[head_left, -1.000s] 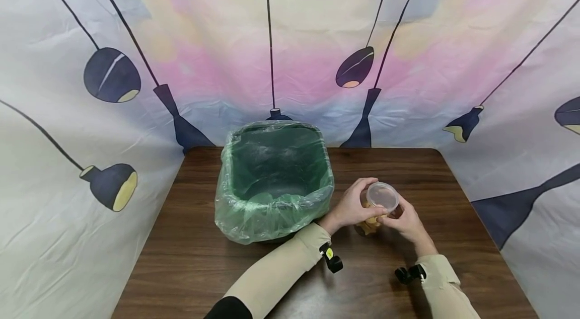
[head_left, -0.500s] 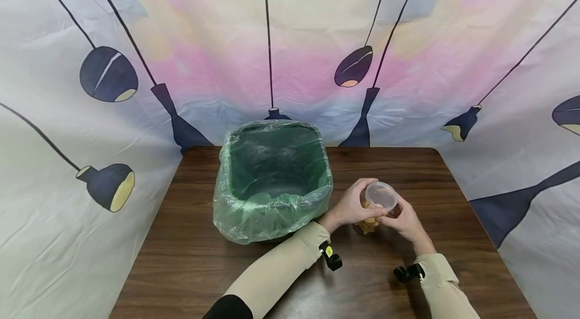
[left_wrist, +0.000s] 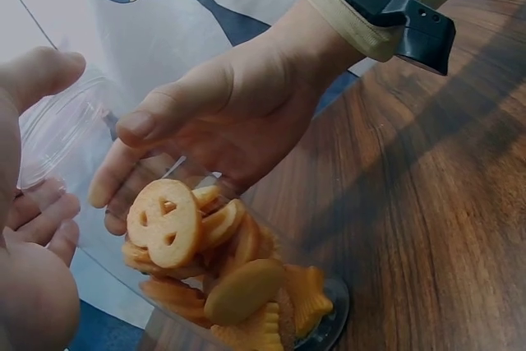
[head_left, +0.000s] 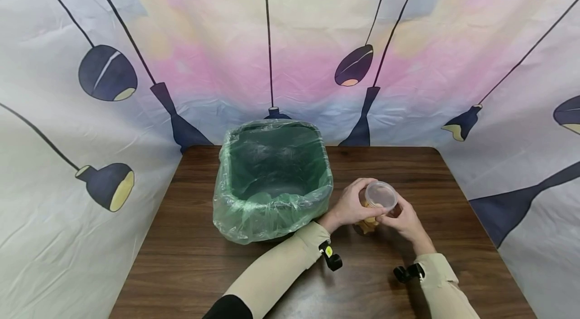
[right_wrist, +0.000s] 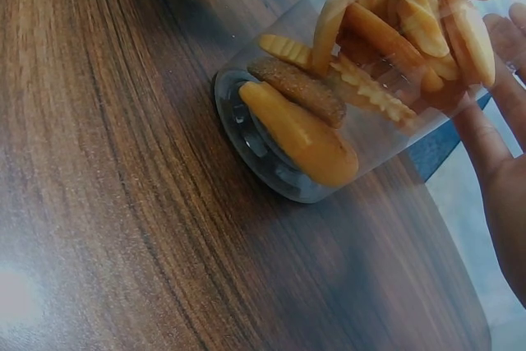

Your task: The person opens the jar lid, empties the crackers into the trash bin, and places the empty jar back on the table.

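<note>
A clear plastic jar (right_wrist: 374, 133) with a translucent lid (head_left: 381, 195) stands on the table, right of the middle in the head view. Inside are several golden food pieces, among them a smiley-face potato (left_wrist: 164, 223), a crinkle-cut fry (right_wrist: 376, 94) and a browned oval piece (right_wrist: 297, 88). My left hand (head_left: 351, 208) grips the jar's upper part from the left, its thumb across the front just under the lid. From the right, my right hand (head_left: 410, 226) holds the same upper part, its thumb meeting the left thumb. The far fingers are partly hidden behind the jar.
To the left of the jar stands a bin lined with a green plastic bag (head_left: 272, 213), its mouth facing up. The left forearm passes close by the bin's front right corner. The brown wooden table (head_left: 195, 258) ends at a patterned cloth backdrop (head_left: 217, 32).
</note>
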A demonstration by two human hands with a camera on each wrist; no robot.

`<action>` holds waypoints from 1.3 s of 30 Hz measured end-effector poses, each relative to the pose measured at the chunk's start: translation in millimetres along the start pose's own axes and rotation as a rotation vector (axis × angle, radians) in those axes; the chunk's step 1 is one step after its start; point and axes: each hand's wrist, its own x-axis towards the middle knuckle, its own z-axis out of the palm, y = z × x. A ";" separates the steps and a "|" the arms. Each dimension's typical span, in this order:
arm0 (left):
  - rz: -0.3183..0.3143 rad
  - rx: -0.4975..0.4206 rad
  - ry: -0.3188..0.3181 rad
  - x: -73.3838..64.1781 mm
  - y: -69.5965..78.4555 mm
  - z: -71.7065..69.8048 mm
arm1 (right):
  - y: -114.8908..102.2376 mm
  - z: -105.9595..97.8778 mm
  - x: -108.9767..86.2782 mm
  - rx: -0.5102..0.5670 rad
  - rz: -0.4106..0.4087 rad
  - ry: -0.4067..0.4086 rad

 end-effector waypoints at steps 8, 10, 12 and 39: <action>0.012 0.125 0.128 -7.0 3.9 4.7 | -2.3 2.3 0.3 -0.031 0.009 0.001; 0.022 0.148 0.173 -8.1 4.4 7.5 | -2.2 2.3 0.0 -0.042 0.013 0.001; 0.032 0.156 0.208 -9.3 4.7 10.4 | -1.6 1.9 -0.5 -0.043 0.013 0.000; -0.031 0.141 0.433 -16.2 18.8 34.3 | 1.4 0.2 -1.4 -0.124 0.008 0.020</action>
